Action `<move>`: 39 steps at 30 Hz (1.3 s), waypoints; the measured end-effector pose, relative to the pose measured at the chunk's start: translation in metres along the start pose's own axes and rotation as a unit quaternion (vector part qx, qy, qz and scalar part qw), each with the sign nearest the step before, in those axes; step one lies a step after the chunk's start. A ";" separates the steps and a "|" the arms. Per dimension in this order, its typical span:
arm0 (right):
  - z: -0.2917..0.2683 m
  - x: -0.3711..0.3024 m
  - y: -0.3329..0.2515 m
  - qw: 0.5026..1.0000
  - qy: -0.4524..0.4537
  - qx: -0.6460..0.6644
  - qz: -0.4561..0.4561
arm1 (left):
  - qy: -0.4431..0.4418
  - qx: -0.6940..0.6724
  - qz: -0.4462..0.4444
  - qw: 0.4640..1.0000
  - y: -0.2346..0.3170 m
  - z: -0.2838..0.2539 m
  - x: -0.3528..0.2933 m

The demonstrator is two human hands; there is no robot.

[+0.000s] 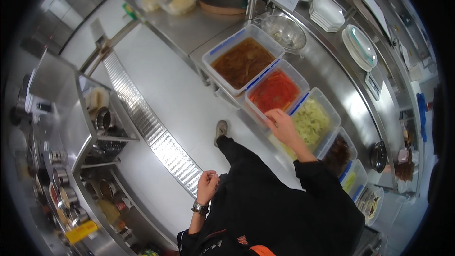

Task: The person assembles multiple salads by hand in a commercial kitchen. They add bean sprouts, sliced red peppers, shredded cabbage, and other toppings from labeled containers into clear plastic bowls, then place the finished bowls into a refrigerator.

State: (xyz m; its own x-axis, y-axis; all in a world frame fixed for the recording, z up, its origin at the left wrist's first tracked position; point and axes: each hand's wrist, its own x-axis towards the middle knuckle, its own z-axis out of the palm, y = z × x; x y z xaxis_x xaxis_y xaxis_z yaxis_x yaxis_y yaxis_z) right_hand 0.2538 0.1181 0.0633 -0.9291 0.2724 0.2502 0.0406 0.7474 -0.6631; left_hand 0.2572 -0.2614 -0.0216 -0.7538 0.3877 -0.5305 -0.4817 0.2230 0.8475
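Head view shows bins (217,77) already filled along the counter's (327,73) front edge, what's left unshown, your right hand (284,127) narrowed by the red bin (298,72), left hand (207,187) curled, holds unclear.

A pale floor (163,76) stretched between a steel bench (192,28) and an open-sided steel unit (59,132); along it, a metal drain grate (130,92) gleamed brightly. A steel shelf (337,43) stood above the bench.

Black top (279,223), red and white markings (242,240), orange patch (262,250); black trousers (238,154); dark wristband (200,207); greyish shoe (221,128).
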 end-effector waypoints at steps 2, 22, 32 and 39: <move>0.018 0.047 0.014 0.999 0.028 -0.005 -0.014 | 0.013 0.032 0.001 0.999 0.025 -0.019 0.043; 0.180 0.308 0.103 0.888 -0.243 -0.213 0.326 | -0.038 0.136 0.107 0.984 0.310 -0.192 0.467; 0.247 0.332 0.089 0.854 -0.150 -0.146 0.477 | 0.004 0.013 0.053 0.998 0.524 -0.162 0.850; 0.239 0.318 0.078 0.851 -0.054 -0.017 0.522 | 0.034 -0.202 -0.099 0.974 0.543 -0.151 0.962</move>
State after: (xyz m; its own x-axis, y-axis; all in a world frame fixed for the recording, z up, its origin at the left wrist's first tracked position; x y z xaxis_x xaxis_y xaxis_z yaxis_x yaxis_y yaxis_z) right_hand -0.1267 0.1187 -0.0775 -0.4087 0.7430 -0.5300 0.8733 0.1498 -0.4635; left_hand -0.7975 0.0974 -0.0746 -0.6491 0.3097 -0.6948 -0.7473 -0.0885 0.6586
